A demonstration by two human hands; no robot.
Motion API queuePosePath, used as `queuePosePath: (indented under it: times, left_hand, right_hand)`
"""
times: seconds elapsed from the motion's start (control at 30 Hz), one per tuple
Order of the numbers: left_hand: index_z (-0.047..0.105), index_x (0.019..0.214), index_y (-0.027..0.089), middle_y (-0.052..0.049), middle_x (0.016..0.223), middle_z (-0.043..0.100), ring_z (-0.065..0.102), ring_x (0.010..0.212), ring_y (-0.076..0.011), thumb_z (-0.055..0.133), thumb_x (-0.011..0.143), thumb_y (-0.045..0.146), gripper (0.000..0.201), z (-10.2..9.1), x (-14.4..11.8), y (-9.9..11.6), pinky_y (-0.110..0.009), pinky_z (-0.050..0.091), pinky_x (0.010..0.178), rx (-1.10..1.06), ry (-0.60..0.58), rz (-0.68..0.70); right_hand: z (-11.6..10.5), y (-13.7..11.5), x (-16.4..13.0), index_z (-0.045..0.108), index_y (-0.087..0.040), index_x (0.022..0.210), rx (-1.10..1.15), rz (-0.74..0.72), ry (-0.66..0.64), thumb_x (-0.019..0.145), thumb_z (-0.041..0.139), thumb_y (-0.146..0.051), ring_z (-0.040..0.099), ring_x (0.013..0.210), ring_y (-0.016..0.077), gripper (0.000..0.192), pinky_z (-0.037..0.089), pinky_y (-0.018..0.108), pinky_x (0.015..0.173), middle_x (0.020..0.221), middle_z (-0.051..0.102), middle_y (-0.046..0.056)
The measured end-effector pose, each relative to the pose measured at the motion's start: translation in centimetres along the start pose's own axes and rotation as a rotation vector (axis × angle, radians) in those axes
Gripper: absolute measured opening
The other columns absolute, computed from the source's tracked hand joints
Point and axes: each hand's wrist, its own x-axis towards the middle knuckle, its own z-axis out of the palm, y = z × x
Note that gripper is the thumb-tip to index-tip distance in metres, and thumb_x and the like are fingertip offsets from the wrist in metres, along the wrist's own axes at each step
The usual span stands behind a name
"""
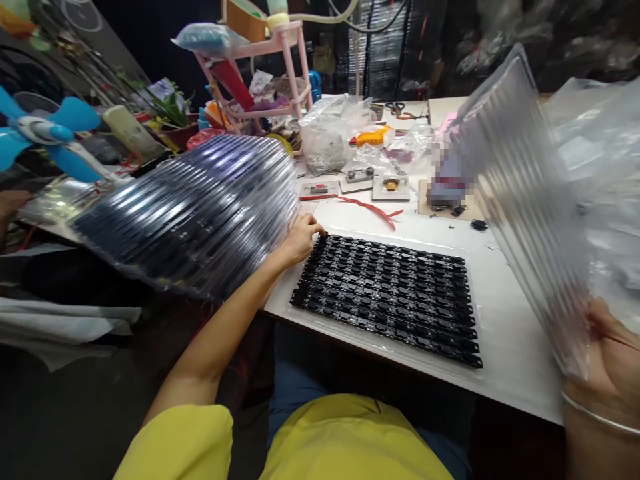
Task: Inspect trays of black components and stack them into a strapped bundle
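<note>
Several rows of small black electronic parts (390,293) lie in a clear plastic tray (477,320) on the white table in front of me. At its far left corner, my left hand (300,241) has its fingers curled and the tips against the end of the rows; what they pinch, if anything, is hidden. Raised on the right side is an empty-looking clear ribbed plastic tray (525,180), tilted nearly upright and smeared by motion. My right hand (613,343) grips its lower edge. Left of my left hand rests a stack of ribbed trays (200,213) with dark parts inside.
A pink shelf (295,67) holds clutter behind the trays. Plastic bags (325,133), red strips (373,210), small fixture blocks (390,189) and pliers (400,110) lie across the table. A blue fan (45,130) stands left, near another hand (10,203). Plastic sheeting (610,167) fills the right.
</note>
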Motion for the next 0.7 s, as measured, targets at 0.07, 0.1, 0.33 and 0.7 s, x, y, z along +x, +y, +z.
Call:
queuePosePath:
  times: [0.07, 0.1, 0.33, 0.7]
  left_hand:
    - [0.070, 0.075, 0.020, -0.006, 0.084, 0.054, 0.048, 0.087, -0.0225, 0.041, 0.067, -0.003, 0.038, 0.4, 0.7, -0.2, -0.040, 0.039, 0.083, 0.001, -0.023, 0.023]
    - [0.070, 0.073, 0.020, -0.006, 0.084, 0.053, 0.047, 0.087, -0.0226, 0.042, 0.066, -0.004, 0.037, 0.5, 0.8, -0.3, -0.040, 0.038, 0.083, -0.001, -0.031, 0.036]
    - [0.070, 0.075, 0.016, -0.004, 0.086, 0.054, 0.043, 0.089, -0.0212, 0.041, 0.068, -0.007, 0.038, -0.4, 0.5, -0.1, -0.042, 0.033, 0.090, -0.011, -0.096, 0.096]
    - [0.067, 0.083, 0.016, -0.008, 0.094, 0.058, 0.051, 0.094, -0.0213, 0.036, 0.083, 0.007, 0.032, -1.8, -1.1, 0.8, -0.038, 0.040, 0.090, -0.020, 0.001, 0.032]
  right_hand:
    - [-0.1, 0.1, 0.0, 0.067, -0.007, 0.083, 0.026, 0.004, -0.012, 0.091, 0.031, -0.007, 0.066, 0.060, 0.0105, 0.036, 0.059, 0.017, 0.052, 0.072, 0.067, 0.004]
    - [-0.1, 0.1, 0.1, 0.066, -0.006, 0.084, 0.038, 0.005, -0.036, 0.091, 0.032, -0.007, 0.067, 0.060, 0.0109, 0.035, 0.059, 0.017, 0.054, 0.072, 0.068, 0.005]
    - [-0.3, -0.3, 0.1, 0.065, -0.007, 0.089, 0.096, 0.083, -0.153, 0.093, 0.029, -0.010, 0.068, 0.062, 0.0120, 0.036, 0.058, 0.021, 0.059, 0.072, 0.070, 0.005]
    - [-0.1, -0.4, -0.3, 0.067, -0.007, 0.087, 0.057, 0.030, -0.106, 0.092, 0.030, -0.008, 0.066, 0.060, 0.0118, 0.037, 0.059, 0.020, 0.057, 0.071, 0.069, 0.006]
